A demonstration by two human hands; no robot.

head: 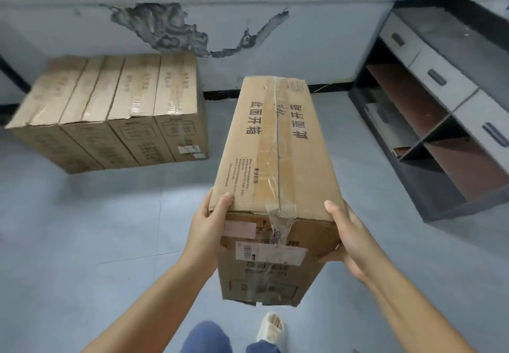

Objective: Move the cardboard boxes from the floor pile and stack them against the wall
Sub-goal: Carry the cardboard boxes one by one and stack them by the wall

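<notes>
I carry a long taped cardboard box [275, 159] lengthwise in front of me, above the floor, its far end pointing at the wall. My left hand [206, 228] grips its near left corner with the thumb on top. My right hand [347, 237] grips the near right corner, fingers under the end face. Several similar cardboard boxes [110, 113] stand side by side against the wall at the left.
A grey cabinet [440, 121] with drawers and open compartments lies at the right. The wall [248, 22] has peeling paint and a dark baseboard. Bare blue-grey floor [96, 228] spreads between me and the boxes. My sandalled foot [271, 328] shows below the box.
</notes>
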